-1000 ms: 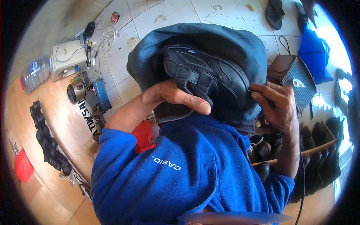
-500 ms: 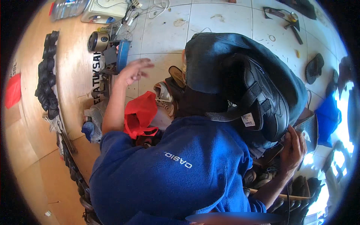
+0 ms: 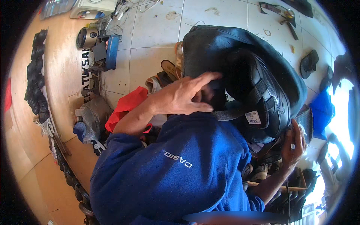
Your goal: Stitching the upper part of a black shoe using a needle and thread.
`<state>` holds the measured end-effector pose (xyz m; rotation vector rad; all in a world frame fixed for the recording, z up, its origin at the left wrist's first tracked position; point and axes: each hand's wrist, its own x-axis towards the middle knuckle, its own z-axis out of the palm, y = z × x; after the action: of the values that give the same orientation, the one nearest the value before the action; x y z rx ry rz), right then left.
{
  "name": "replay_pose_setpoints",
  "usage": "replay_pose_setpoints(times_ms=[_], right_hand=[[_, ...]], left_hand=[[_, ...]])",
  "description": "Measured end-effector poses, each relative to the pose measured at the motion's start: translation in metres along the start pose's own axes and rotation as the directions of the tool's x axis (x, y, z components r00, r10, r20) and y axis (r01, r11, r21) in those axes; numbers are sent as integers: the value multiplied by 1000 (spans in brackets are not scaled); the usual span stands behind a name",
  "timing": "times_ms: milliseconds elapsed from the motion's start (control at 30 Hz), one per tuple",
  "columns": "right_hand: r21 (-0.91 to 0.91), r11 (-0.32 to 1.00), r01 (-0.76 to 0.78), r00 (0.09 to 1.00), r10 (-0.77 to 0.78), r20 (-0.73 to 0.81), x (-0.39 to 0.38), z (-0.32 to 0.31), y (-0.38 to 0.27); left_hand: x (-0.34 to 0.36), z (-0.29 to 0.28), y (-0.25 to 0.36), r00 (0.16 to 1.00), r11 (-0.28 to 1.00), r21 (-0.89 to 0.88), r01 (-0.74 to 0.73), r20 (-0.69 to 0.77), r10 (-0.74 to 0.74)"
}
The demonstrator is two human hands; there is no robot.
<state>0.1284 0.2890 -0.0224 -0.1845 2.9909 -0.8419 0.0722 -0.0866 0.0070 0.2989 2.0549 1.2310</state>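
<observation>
- in the head view, the black shoe is lying on the dark blue-green cloth, which is covering the lap of the person, a little to the right of the middle.
- the shoe is slanting, with its dark opening facing toward the left hand, and its rounded lower end is pointing toward the right hand.
- the left hand is hanging released near the front of the blue sweater; its fingers are spreading, its thumb is standing apart, and some fingers are looking blurred.
- its thumb is reaching just beside the end of the grey strap, which is stretching out from the shoe to the left.
- the white label is showing on the underside of the flap, close to the strap.
- the right hand is bending its fingers at the right edge of the shoe, with the fingertips touching this edge or staying just beside it; whether they are pinching something, i cannot tell.
- the red bag is lying behind the left forearm, and the brown insole is leaning above the left wrist.
- the hammer is resting on the tiled floor, beyond the cloth.
- at the far right, the blue bag is standing near the shoe.
</observation>
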Motion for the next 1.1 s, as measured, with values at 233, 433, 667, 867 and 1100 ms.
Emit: replay_pose_setpoints(times_ms=[233, 433, 667, 867, 1100], right_hand=[[-2, 985, 173, 980, -173, -101, 2, 0, 1], [70, 988, 136, 987, -129, -99, 8, -9, -10], [179, 978, 110, 986, -130, 107, 17, -23, -9], [275, 958, 80, 986, -116, 118, 24, -25, -9], [197, 968, 156, 976, -182, 120, 25, -18, -7]], left_hand=[[16, -6, -2, 987, 489, -859, -150, -106, 118], [61, 15, 22, 993, 815, -579, -28, 77, 88], [107, 27, 49, 927, 968, -228, -105, 331, 178], [113, 29, 44, 899, 974, -213, -73, 409, 157], [106, 23, 47, 912, 979, -198, -53, 389, 128]])
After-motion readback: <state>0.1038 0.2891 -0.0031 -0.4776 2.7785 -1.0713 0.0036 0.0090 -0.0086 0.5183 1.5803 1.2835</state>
